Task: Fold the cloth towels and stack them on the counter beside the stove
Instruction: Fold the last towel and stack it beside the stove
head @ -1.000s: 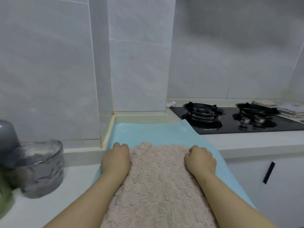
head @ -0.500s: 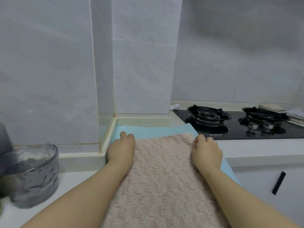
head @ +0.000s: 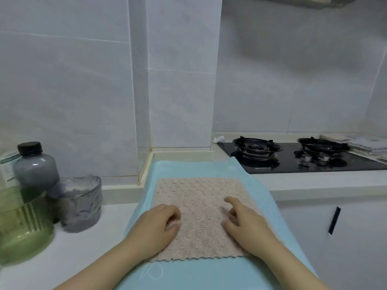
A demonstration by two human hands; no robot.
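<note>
A pink towel (head: 199, 206) lies flat on a blue cloth (head: 209, 273), on the counter (head: 314, 183) just left of the stove (head: 293, 162). Both hands rest on its near half, palms down. The left hand (head: 159, 221) sits over the left edge, fingers loosely curled, tips on the pile, no cloth bunched in them. The right hand (head: 245, 220) sits at the right edge, fingers apart and slack, the forefinger reaching forward. The towel looks nearly square, its sides running straight away from the person. Its far edge lies well ahead of both sets of fingertips. Its near, scalloped edge lies beneath the wrists. For a fold, I judge both hands equally placed, the near corners closest.
</note>
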